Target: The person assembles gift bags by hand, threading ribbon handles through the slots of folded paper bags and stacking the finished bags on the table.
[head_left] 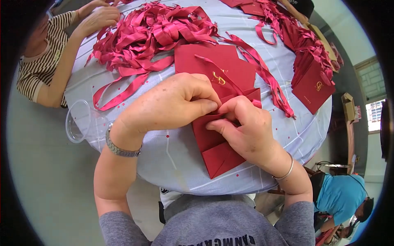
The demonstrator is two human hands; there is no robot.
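Observation:
A red paper gift bag (221,158) lies on the table in front of me, its folded base toward my body. My left hand (176,98) is closed at its upper edge, thumb and forefinger pinched together. Right beside it, my right hand (248,129) grips the same edge with thumb and bent fingers. A pink-red ribbon (219,71) runs up from between the hands; whether my fingertips also hold its end is hidden. Beyond my hands, more flat red bags (193,55) with gold print lie overlapping.
A large heap of ribbons (154,35) covers the table's far left. Loose ribbons (264,71) lie right of the bags, near a fanned stack of finished-looking bags (314,86). A clear plastic tub (80,121) sits at the left edge. A person in stripes (53,53) works at far left.

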